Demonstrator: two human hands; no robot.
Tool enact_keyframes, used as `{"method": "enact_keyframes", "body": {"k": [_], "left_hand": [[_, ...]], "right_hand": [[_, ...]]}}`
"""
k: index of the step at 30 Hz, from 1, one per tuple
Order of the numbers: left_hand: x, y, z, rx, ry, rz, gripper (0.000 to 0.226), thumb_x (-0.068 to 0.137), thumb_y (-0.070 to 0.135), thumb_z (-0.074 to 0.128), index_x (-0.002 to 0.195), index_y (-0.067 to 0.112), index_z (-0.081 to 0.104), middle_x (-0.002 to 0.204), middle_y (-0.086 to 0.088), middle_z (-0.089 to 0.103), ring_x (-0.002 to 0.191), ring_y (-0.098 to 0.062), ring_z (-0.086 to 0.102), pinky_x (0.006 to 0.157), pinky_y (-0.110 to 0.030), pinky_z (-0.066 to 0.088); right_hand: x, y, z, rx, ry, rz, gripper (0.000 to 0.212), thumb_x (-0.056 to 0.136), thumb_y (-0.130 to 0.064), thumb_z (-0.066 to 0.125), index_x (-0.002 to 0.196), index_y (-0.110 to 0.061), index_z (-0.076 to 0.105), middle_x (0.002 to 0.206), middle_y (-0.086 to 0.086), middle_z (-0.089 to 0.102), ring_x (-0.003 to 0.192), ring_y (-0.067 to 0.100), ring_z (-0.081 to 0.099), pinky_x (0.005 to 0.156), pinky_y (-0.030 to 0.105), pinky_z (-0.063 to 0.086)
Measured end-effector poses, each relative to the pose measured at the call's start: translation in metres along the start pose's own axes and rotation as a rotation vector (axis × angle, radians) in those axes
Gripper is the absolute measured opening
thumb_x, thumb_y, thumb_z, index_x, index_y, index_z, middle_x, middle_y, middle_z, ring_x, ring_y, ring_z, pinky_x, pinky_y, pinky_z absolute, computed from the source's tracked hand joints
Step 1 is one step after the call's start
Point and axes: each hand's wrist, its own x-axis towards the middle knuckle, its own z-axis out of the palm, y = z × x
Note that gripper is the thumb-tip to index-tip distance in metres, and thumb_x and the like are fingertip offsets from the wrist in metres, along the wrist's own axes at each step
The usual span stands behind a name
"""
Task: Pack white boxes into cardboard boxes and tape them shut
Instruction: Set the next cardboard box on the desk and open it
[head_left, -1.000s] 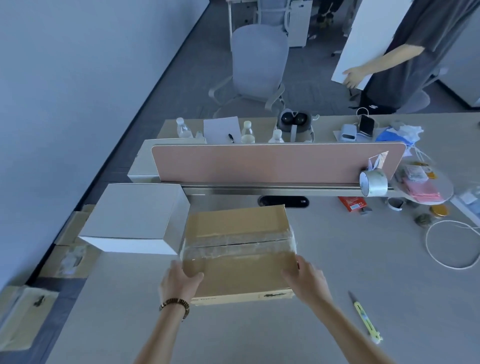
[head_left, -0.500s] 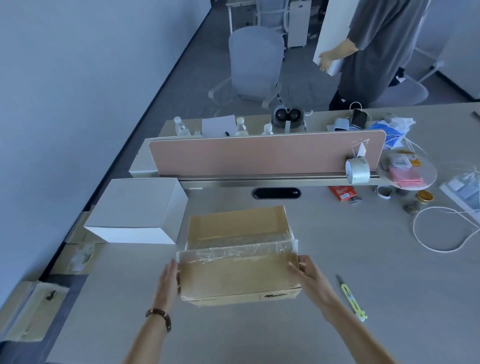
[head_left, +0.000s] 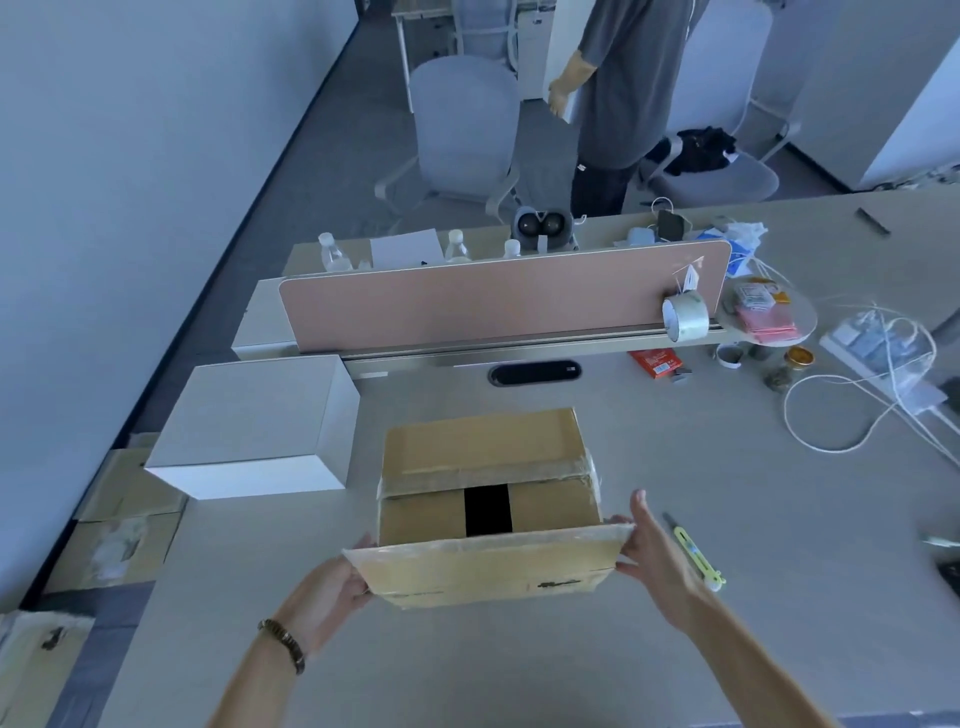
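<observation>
While the cardboard box (head_left: 485, 499) is sitting just right of the white box (head_left: 254, 423), the left hand (head_left: 332, 590) and right hand (head_left: 657, 553) are gripping its near flap's ends, seemingly opening it for packing.

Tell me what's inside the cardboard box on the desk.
With the near flap pulled back, the cardboard box shows two inner flaps and a dark gap. Contents below cannot be seen.
</observation>
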Motion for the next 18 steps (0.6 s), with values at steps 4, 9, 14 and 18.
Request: {"method": "enact_keyframes", "body": {"k": [4,9,14,18], "left_hand": [[-0.002,-0.007,-0.018,0.199,-0.166,0.019,0.092,0.043,0.047,0.092,0.122,0.006,0.069,0.126,-0.008,0.066,0.123,-0.018,0.058,0.107,-0.033,0.042],[-0.002,-0.008,-0.018,0.517,-0.305,0.001,0.09,0.058,0.059,0.079,0.14,0.037,0.048,0.148,0.003,0.04,0.138,-0.009,0.028,0.11,-0.023,0.031],[0.01,-0.02,-0.012,0.785,-0.296,0.12,0.104,0.067,0.054,0.087,0.147,0.05,0.022,0.158,0.013,0.02,0.148,-0.007,0.012,0.12,-0.029,0.017],[0.014,-0.033,-0.004,0.955,-0.203,0.107,0.127,0.062,0.048,0.091,0.15,0.056,0.0,0.165,0.001,-0.002,0.151,-0.018,-0.014,0.122,-0.051,0.008]], "right_hand": [[-0.006,0.011,-0.002,-0.095,-0.094,-0.05,0.082,0.058,-0.093,0.059,0.076,-0.013,0.06,0.081,0.002,0.063,0.082,0.014,0.063,0.104,0.038,0.045],[-0.017,0.01,-0.002,-0.249,-0.126,-0.064,0.081,0.054,-0.075,0.074,0.12,-0.029,0.071,0.132,-0.011,0.063,0.12,0.004,0.058,0.104,0.029,0.04],[-0.018,0.015,0.003,-0.665,-0.214,-0.027,0.12,0.05,-0.067,0.088,0.15,-0.057,0.023,0.153,-0.026,0.024,0.147,0.004,0.021,0.122,0.033,0.024],[-0.014,0.025,0.014,-0.933,-0.094,-0.099,0.123,0.056,-0.048,0.083,0.152,-0.057,0.008,0.151,-0.021,0.028,0.137,0.013,0.036,0.108,0.035,0.039]]}}
